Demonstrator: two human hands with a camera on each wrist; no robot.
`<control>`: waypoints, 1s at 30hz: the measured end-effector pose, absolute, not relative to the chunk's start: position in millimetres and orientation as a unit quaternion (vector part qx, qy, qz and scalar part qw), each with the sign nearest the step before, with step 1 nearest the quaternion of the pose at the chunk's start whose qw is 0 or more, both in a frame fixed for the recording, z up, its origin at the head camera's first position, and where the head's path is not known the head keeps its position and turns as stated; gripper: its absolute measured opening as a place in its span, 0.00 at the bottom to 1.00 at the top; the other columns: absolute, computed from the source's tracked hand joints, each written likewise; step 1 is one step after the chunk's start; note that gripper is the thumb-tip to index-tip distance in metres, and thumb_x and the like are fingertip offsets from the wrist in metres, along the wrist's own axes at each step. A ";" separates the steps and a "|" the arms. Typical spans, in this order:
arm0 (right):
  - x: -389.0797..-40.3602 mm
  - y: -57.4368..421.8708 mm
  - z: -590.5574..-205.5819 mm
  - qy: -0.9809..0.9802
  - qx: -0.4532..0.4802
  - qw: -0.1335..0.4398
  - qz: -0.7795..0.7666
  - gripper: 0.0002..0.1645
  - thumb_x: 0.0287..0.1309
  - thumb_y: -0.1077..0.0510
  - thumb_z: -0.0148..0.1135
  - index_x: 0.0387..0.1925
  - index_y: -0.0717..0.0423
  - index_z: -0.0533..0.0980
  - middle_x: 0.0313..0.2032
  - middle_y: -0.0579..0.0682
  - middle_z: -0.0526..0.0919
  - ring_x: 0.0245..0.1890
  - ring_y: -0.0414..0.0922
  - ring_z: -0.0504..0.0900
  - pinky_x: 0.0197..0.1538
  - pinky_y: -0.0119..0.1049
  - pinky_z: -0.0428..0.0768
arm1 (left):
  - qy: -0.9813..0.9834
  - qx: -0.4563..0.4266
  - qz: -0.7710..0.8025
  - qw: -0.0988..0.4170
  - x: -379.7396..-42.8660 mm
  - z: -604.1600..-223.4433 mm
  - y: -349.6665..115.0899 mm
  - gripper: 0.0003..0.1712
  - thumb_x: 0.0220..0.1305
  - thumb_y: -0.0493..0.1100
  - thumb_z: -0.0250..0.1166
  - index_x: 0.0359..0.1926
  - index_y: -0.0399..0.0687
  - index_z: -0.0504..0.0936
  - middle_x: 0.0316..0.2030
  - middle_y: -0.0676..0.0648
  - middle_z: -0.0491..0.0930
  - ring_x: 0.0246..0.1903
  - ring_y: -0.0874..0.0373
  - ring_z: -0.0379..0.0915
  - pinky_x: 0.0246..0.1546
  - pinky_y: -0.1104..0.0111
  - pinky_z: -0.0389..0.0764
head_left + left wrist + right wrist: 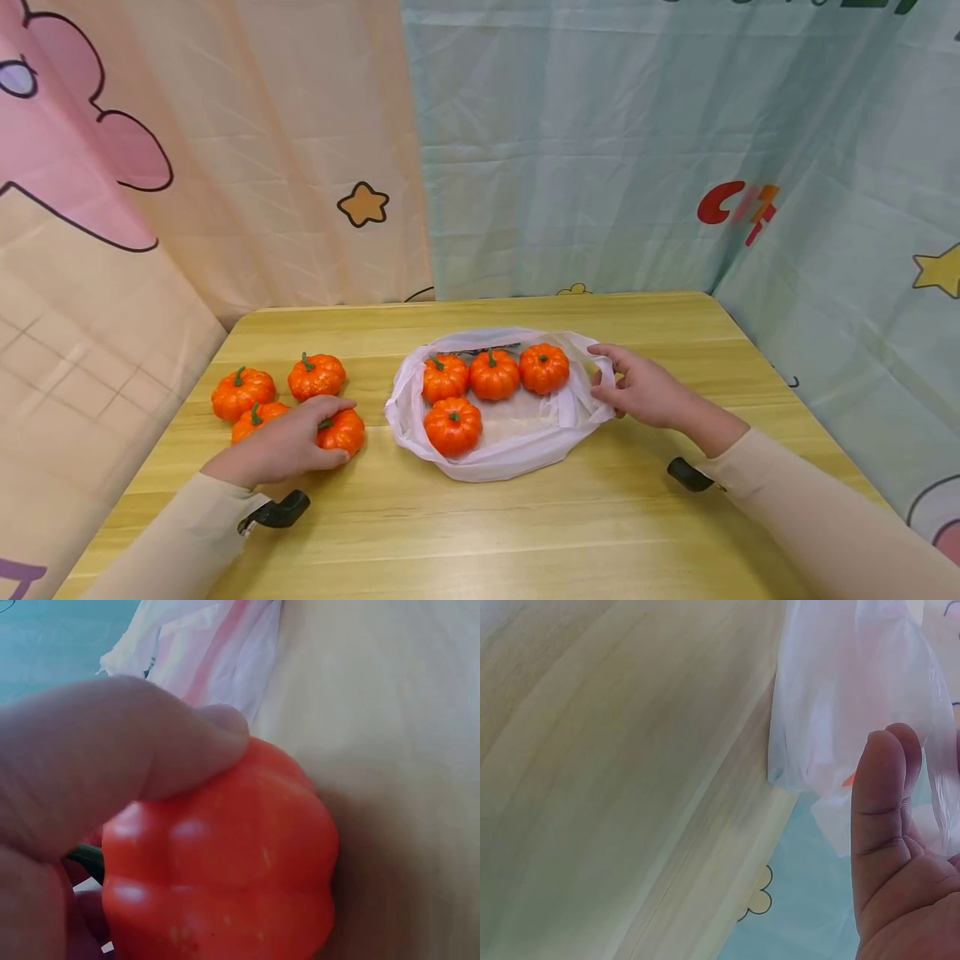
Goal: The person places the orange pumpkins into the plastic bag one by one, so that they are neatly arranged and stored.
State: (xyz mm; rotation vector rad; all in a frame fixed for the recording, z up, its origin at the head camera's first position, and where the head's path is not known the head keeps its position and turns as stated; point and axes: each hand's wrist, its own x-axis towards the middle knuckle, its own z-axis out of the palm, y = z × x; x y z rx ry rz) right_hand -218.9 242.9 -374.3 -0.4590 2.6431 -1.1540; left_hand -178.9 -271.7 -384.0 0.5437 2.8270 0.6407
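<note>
My left hand grips a small orange pumpkin with a green stem, on the left part of the table. In the left wrist view the thumb presses against the ribbed side of this pumpkin. At the centre a white plastic bag lies with its mouth spread wide and several pumpkins inside. My right hand holds the bag's right rim. Seen from the right wrist, a strip of the bag passes behind the raised fingers.
Beside and behind my left hand sit more loose pumpkins, one partly hidden by the hand. The wooden table ends at printed curtains at the back and sides.
</note>
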 end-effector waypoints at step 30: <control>-215.1 241.8 -373.4 0.896 -0.151 0.118 -0.400 0.48 0.64 0.60 0.72 0.78 0.65 0.58 0.50 0.59 0.79 0.29 0.46 0.77 0.33 0.36 0.86 | 0.904 0.273 0.326 0.052 -210.2 -331.3 -151.4 0.47 0.62 0.52 0.77 0.76 0.44 0.66 0.72 0.44 0.71 0.67 0.46 0.74 0.70 0.48 0.77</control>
